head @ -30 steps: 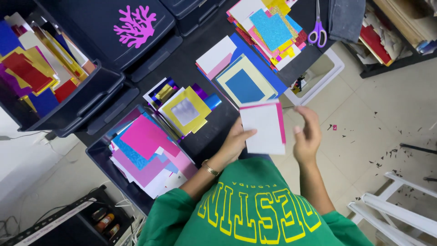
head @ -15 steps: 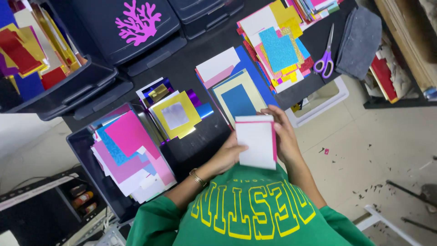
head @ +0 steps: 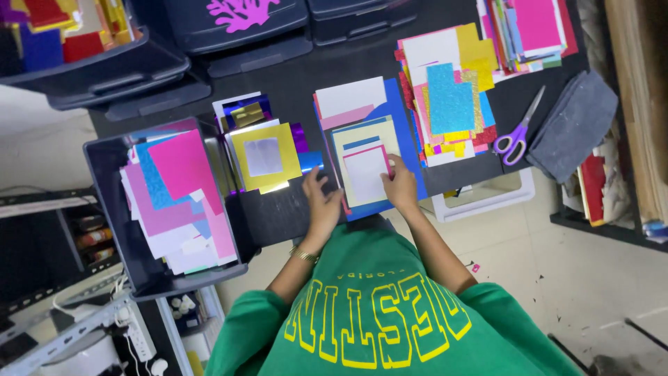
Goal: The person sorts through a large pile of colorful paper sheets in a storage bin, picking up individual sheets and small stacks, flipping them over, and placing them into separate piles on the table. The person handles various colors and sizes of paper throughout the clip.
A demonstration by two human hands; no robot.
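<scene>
Resting flat on a cream sheet (head: 376, 136), the white card with a pink border (head: 364, 174) sits atop a blue sheet (head: 410, 167) near the front edge of the black table (head: 306, 76). The right hand (head: 400, 186) lies on the card's right edge, fingers (head: 394, 167) extended and pressing down, not clenched. The left hand (head: 320, 202) lies palm-down on bare table just left of the blue sheet, fingers spread and loose, grasping nothing; its fingertips reach the stack's left edge, though contact cannot be confirmed.

Open table surface is limited to the dark patch under the left hand and a strip behind the stack. Left of it lies a yellow square with a silver centre (head: 263, 157) on foil sheets. A dark bin of pink, blue and white paper (head: 177, 195) hangs past the table's left front corner. To the right, a glitter-paper pile (head: 449, 97) sits close beside the blue sheet, then purple-handled scissors (head: 515, 139) and a grey pouch (head: 572, 125) at the right edge.

Dark drawer units (head: 236, 28) along the rear are cut off by the frame top. The person's green sleeves hide the table's front edge below the hands.
</scene>
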